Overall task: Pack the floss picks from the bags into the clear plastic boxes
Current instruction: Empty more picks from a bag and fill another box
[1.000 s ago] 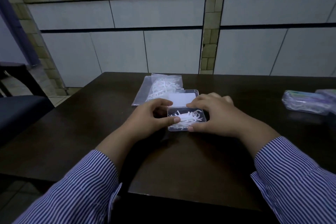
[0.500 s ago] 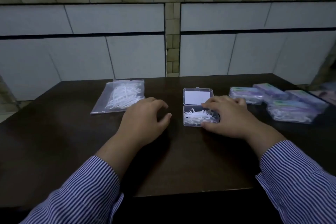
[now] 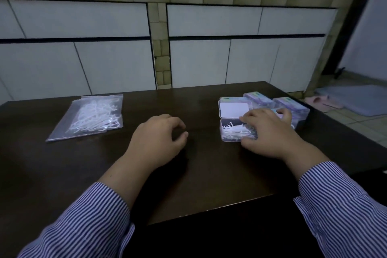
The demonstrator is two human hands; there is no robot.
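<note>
Head view: two hands on a dark table, one at an open box of floss picks.

The right hand (image 3: 270,132) grips the open clear box (image 3: 232,132), whose lid (image 3: 234,109) lies back, picks inside. The left hand (image 3: 159,136) rests loosely curled, holding nothing, on the table (image 3: 199,174). A bag of picks (image 3: 92,117) lies far left; closed boxes (image 3: 291,107) sit behind the right hand.

The table (image 3: 209,174) is dark brown. White floss picks (image 3: 95,117) fill a clear bag (image 3: 62,130) near its left edge. The clear open box (image 3: 232,123) carries a white label. Closed boxes (image 3: 291,104) show purple. Sleeves (image 3: 88,222) are blue-and-white striped.
</note>
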